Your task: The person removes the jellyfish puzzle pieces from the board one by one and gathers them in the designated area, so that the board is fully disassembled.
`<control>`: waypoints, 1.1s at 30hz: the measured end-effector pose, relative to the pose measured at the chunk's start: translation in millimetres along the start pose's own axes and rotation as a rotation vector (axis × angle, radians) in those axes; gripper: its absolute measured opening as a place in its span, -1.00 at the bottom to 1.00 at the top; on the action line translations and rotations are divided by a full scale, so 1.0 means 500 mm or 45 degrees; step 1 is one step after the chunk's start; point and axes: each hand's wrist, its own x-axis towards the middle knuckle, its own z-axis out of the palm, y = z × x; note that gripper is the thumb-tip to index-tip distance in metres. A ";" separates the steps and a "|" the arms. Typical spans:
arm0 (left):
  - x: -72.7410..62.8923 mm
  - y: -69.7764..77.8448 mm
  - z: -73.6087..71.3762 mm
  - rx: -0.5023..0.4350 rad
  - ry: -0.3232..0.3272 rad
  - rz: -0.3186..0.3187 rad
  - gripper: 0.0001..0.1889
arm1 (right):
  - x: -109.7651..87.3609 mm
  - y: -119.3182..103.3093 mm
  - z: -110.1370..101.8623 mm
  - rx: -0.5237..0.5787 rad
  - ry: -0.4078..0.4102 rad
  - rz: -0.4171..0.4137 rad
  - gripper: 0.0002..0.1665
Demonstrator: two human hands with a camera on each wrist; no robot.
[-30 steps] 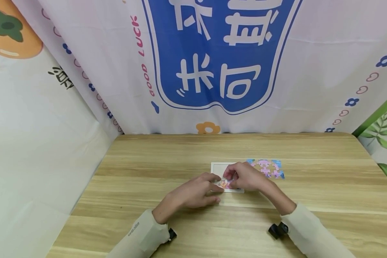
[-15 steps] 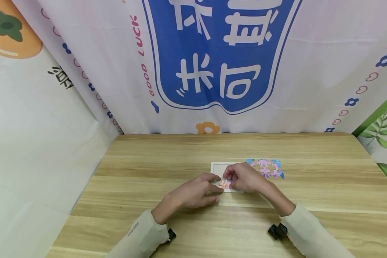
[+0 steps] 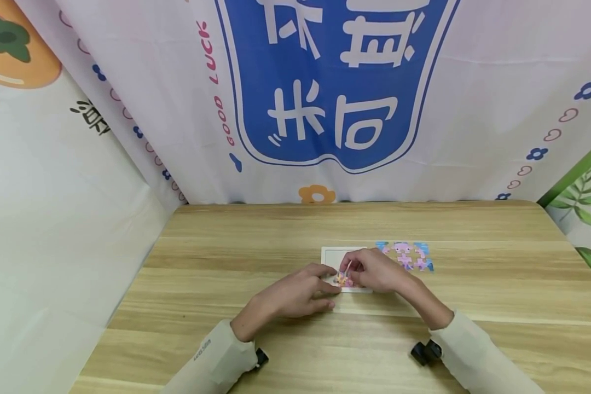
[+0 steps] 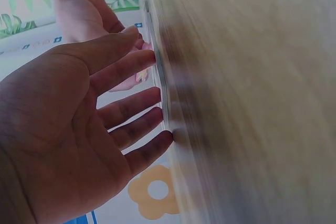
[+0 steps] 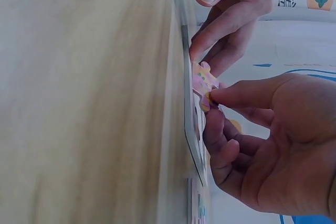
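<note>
A white puzzle tray [image 3: 335, 256] lies on the wooden table, with colourful jigsaw pieces [image 3: 343, 281] along its near edge. My left hand [image 3: 302, 291] reaches in from the left, its fingers extended and their tips resting on the tray's left side. Over the tray, my right hand [image 3: 375, 270] pinches a pink and yellow puzzle piece [image 5: 203, 82] between thumb and fingers. That piece stands tilted up from the tray in the right wrist view. My right hand hides the tray's right part in the head view.
Beyond the right hand, a group of pink and blue puzzle pieces [image 3: 405, 256] lies to the right of the tray. A printed cloth [image 3: 473, 120] hangs behind the table's far edge [image 3: 256, 206]. Both sleeves carry black wrist cameras [image 3: 426, 353].
A pale edge of the pinched puzzle piece now shows raised between my right fingers. My left hand stays at the tray's left side.
</note>
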 end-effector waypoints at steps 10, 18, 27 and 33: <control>-0.001 -0.002 0.002 0.006 0.003 0.005 -0.58 | -0.006 0.010 -0.018 0.169 -0.047 0.041 -0.80; -0.001 0.000 0.001 -0.003 0.003 -0.007 -0.58 | -0.025 0.030 -0.034 0.169 -0.033 0.055 -0.82; -0.001 0.000 0.002 -0.005 0.012 -0.007 -0.58 | -0.053 0.058 -0.052 0.186 -0.027 0.087 -0.82; -0.002 0.000 0.002 -0.018 0.016 -0.007 -0.58 | -0.069 0.069 -0.061 0.167 -0.012 0.060 -0.83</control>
